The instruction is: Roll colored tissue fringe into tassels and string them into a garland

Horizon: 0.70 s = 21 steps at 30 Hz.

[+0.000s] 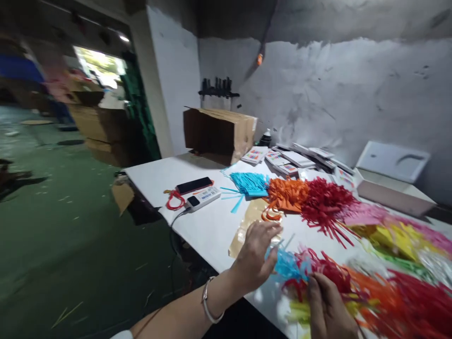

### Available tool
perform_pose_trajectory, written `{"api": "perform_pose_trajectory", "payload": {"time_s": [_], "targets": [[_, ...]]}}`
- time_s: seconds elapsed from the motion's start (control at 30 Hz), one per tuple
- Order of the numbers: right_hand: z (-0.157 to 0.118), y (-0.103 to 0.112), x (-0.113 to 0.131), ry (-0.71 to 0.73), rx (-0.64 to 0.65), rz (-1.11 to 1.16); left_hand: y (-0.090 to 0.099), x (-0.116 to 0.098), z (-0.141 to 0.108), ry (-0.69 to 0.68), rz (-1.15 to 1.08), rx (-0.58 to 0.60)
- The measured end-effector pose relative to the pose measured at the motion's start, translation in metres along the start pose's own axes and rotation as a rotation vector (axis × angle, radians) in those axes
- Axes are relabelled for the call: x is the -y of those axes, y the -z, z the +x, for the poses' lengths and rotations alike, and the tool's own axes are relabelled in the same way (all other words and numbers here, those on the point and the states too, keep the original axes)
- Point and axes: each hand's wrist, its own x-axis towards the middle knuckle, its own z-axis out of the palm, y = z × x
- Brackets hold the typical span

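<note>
My right hand [330, 308] pinches the end of a bunch of light blue paper strips [287, 263] between thumb and fingers, low over the front of the white table. Just left of the bunch is my left hand [256, 254], thumb and fingers apart and curved, with a bangle on the wrist. Whether its thumb touches the strips I cannot tell. Dark red strips [325, 270] lie right behind the blue bunch. Orange strips [370, 287] spread further right, blurred. A yellowish flat sheet [247, 226] lies on the table beyond my left hand.
Behind my hands lie piles of blue [250, 183], orange [287, 193] and red strips [326, 202]. A phone [194, 185] and a white cabled device [205, 197] rest near the left edge. An open cardboard box [243, 136], several small boxes [298, 159] and a white box [393, 190] stand behind.
</note>
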Motion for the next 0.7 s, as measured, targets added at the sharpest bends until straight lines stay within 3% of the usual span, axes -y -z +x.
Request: {"api": "perform_pose_trajectory", "payload": {"time_s": [0.07, 0.13, 0.27, 0.43, 0.7], "targets": [[0.0, -0.003, 0.004, 0.109, 0.029, 0.079, -0.007, -0.015, -0.007, -0.074, -0.137, 0.232], [0.001, -0.002, 0.007, 0.133, 0.07, 0.157, -0.015, -0.024, -0.011, -0.016, -0.288, 0.352], [-0.002, 0.006, 0.007, 0.017, -0.012, 0.211, -0.026, -0.022, -0.01, 0.311, -0.572, 0.311], [-0.009, 0.014, 0.013, 0.094, 0.037, 0.191, -0.033, -0.02, -0.009, 0.653, -1.027, 0.284], [-0.007, 0.018, 0.028, 0.183, 0.053, 0.177, -0.037, -0.024, -0.013, 0.805, -1.2, 0.24]]}}
